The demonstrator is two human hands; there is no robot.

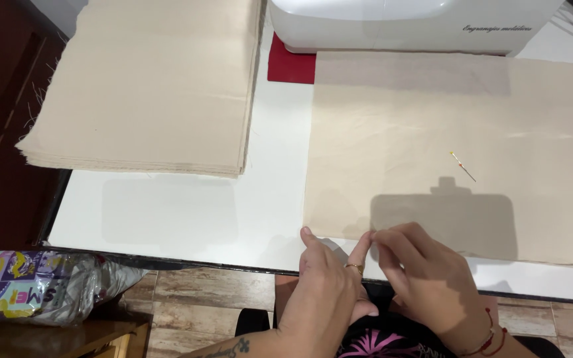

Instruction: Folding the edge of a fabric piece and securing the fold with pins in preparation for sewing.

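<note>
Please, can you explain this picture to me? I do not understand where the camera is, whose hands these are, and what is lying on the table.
The camera sits on a person's head and looks down. The left hand and right hand are that person's own, meeting at the near edge of a beige cloth piece on a white table. A pin lies on this cloth. A stack of beige cloth lies to the left, and a white sewing machine stands behind. Whether the fingers hold anything small, I cannot tell.

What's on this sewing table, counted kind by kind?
Stack of beige fabric pieces: 1
Single beige fabric piece that both hands pinch at its near edge: 1
Pin lying on that piece: 1
White sewing machine: 1
Red cloth: 1
Total: 5
</note>
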